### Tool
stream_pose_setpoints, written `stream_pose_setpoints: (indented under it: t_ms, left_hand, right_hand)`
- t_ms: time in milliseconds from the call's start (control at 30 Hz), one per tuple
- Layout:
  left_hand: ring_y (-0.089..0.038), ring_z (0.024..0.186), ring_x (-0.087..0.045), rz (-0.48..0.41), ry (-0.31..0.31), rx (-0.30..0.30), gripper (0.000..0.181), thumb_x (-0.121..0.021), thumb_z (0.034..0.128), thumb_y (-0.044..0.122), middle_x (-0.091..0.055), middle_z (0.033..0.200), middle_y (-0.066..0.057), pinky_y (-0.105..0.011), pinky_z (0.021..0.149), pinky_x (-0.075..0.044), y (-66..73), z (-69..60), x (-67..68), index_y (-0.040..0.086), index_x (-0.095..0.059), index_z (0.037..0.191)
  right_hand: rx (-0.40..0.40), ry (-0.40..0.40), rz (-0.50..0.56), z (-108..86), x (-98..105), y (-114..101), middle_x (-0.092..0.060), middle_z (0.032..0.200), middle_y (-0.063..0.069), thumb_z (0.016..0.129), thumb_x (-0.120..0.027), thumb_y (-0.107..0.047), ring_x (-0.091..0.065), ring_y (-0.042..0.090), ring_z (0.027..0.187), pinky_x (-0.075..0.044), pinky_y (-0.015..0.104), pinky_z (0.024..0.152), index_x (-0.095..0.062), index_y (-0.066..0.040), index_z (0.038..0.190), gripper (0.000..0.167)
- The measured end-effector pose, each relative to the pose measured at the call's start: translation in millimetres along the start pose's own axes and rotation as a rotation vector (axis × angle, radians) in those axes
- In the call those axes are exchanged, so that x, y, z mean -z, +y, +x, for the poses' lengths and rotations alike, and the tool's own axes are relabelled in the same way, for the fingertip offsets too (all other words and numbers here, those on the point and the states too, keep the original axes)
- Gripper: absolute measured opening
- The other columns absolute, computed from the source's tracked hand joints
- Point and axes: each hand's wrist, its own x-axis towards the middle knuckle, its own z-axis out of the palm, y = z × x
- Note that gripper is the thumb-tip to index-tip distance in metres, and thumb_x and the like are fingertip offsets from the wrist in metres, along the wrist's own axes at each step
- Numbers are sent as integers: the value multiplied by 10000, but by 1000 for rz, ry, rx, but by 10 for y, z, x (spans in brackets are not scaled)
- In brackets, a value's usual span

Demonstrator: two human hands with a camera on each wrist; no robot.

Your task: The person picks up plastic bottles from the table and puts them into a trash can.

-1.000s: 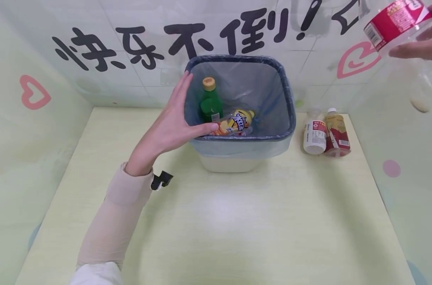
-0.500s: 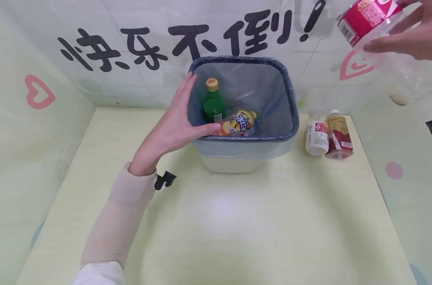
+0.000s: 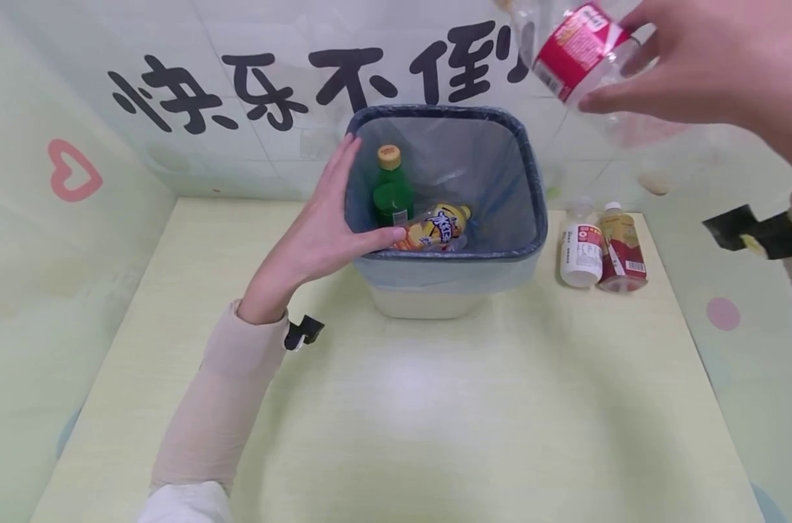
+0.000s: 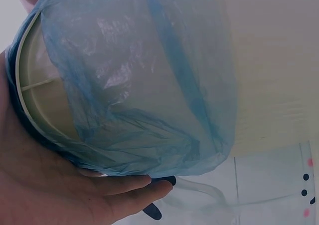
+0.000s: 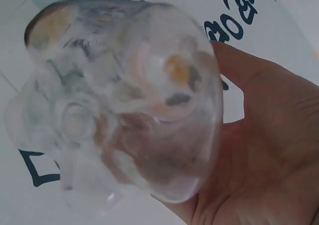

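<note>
A bin (image 3: 428, 301) with a bluish liner (image 3: 531, 174) stands at the back of the table. My left hand (image 3: 317, 225) grips its left rim, thumb over the front edge, fingers along the side; the left wrist view has the liner (image 4: 139, 75) beside the fingers. Inside lie a green bottle (image 3: 392, 192) and a bottle with a yellow-orange label (image 3: 443, 224). Above and right of the bin, my right hand (image 3: 703, 65) holds a clear bottle with a red label (image 3: 575, 51), tilted. Its clear base (image 5: 79, 120) fills much of the right wrist view.
Right of the bin, a bottle with a white and red label (image 3: 581, 254) and a brownish-red bottle (image 3: 623, 250) stand side by side on the table (image 3: 422, 421). Behind the bin is a wall (image 3: 265, 22) with large black characters; side walls rise left and right.
My right hand has moved left with the red-labelled bottle, from the upper right corner towards the bin. My left hand has stayed on the rim.
</note>
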Motion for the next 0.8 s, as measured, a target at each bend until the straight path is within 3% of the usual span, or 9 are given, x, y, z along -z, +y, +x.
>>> stream_pose_setpoints:
  t_ms: [100,167,333,567,800]
  left_hand:
    - [-160,1511,-46,-7,-1,-1,1123,-786,805,475,29,1657,82,-552,1179,-169,-8,-1,-2,212,-49,1610]
    - [-172,1511,-53,-10,-1,0,1122,-787,806,470,26,1658,75,-562,1176,-172,-7,-5,-1,210,-50,1610]
    - [-174,1510,-62,-10,-1,6,1121,-786,803,477,21,1657,79,-566,1174,-178,-1,-7,3,221,-52,1610]
    - [-157,1510,-60,-7,3,6,1120,-781,803,486,23,1656,101,-548,1177,-179,-4,-6,-3,235,-47,1610]
    - [-170,1511,-62,-11,1,-1,1111,-781,805,488,18,1657,94,-575,1169,-183,-12,-6,-9,239,-55,1609]
  right_hand:
    - [30,-32,-88,-23,-15,-205,-467,1376,243,831,-671,-644,-481,415,1102,-540,461,659,-338,-108,1541,950]
    - [46,-38,-124,-61,-19,-352,-480,1370,250,847,-657,-639,-468,409,1119,-542,531,700,-316,-94,1549,952]
    - [50,-32,-159,-124,-54,-589,-498,1378,258,861,-672,-597,-400,438,1201,-558,548,662,-228,-117,1583,975]
    - [51,-28,-162,-102,-122,-632,-506,1393,235,812,-676,-664,-475,411,1138,-557,553,681,-221,-165,1589,1030]
    - [56,-44,-138,-130,-133,-857,-504,1405,199,813,-649,-692,-471,395,1187,-557,551,739,-224,-188,1590,1018]
